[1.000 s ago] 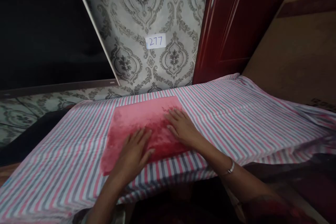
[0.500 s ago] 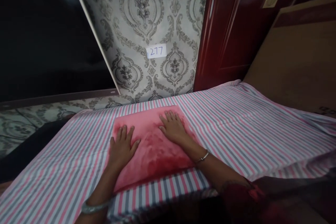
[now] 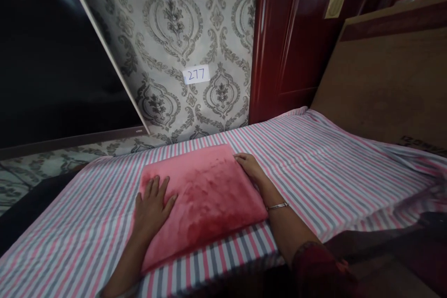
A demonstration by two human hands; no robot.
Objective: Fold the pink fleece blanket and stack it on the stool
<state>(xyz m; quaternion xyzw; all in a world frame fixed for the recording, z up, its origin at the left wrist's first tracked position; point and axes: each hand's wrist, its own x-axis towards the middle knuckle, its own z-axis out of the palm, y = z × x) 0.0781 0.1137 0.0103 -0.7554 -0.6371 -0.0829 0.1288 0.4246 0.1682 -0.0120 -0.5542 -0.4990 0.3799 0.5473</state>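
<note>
A flat, roughly square pink plush pad (image 3: 206, 195), cushion-like, lies on a striped cloth, its nap brushed darker red in the middle and along the near edge. My left hand (image 3: 152, 205) rests flat on its left side, fingers spread and thumb pointing right. At the upper right edge of the pad is my right hand (image 3: 249, 166), fingertips touching the rim and palm turned toward the side. Its fingers are close together and slightly bent, and its thumb is largely hidden. A bracelet circles the right wrist.
The pink, grey and white striped cloth (image 3: 314, 167) covers the table. Behind stand a patterned wall with a "277" paper label (image 3: 196, 74), a dark screen (image 3: 63, 65) at left, and a red wooden panel (image 3: 275, 46). A large cardboard box (image 3: 391, 74) is at right.
My right hand has moved off the top of the pad to its right edge. My left hand stays flat on the left side. The camera view has shifted slightly.
</note>
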